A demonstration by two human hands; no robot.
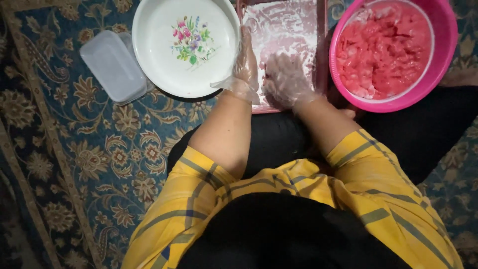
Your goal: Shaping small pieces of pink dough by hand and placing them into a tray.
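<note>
Yellow striped sleeves (368, 184) and a dark lap filled the near edge of the view, with both bare forearms reaching forward. Each hand wore a thin clear plastic glove. The left hand (245, 65) stood on edge along the left rim of a pink tray (321, 45), fingers straight and together, closed on nothing; its back lay just beside a white plate (164, 74) with a flower print at its centre. The right hand (286, 79) lay palm down inside the tray, fingers spread and pressed onto the white floury coating there; whether anything lay under it could not be told. A pink bowl (443, 60) full of pinkish-red pieces sat just right of the tray. A clear lidded box (112, 65) lay left of the plate, touching it. Everything rested on a patterned blue carpet (74, 164).
</note>
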